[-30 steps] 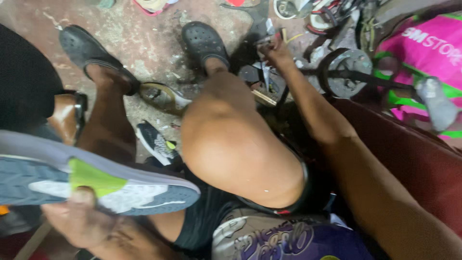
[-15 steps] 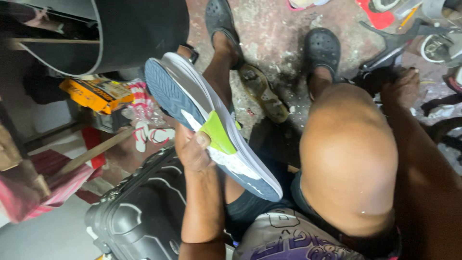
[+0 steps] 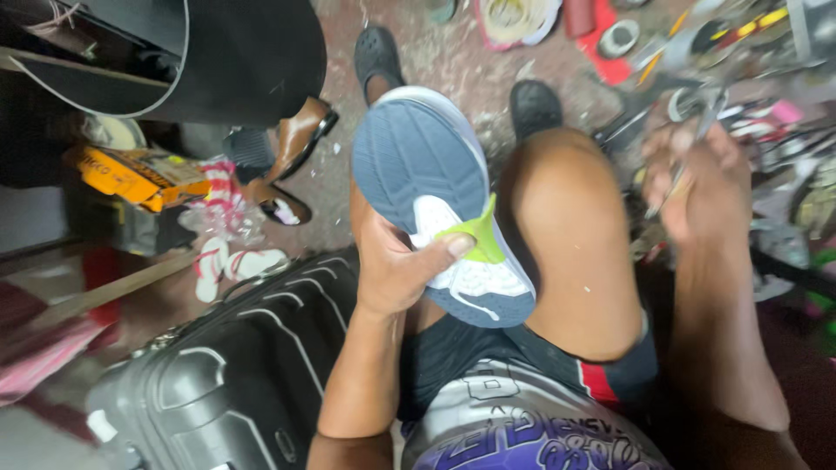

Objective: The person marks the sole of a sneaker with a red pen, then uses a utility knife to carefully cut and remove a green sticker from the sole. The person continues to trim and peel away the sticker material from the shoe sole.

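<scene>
Centre of frame: the left hand [image 3: 396, 270] grips a sneaker [image 3: 440, 200] sole-up above the lap, thumb pressed on the lime-green patch of its grey-and-white sole; at right, the right hand [image 3: 705, 187] is closed around a thin metal tool [image 3: 688, 165] over a blurred clutter of tools. At left, an orange-yellow flat package [image 3: 131, 174] lies beside a red-and-white striped wrapper [image 3: 222, 196], with a brown heeled shoe [image 3: 292, 144] just right of them. A dark grey ribbed suitcase [image 3: 235, 374] fills the lower left, touching the left forearm.
</scene>
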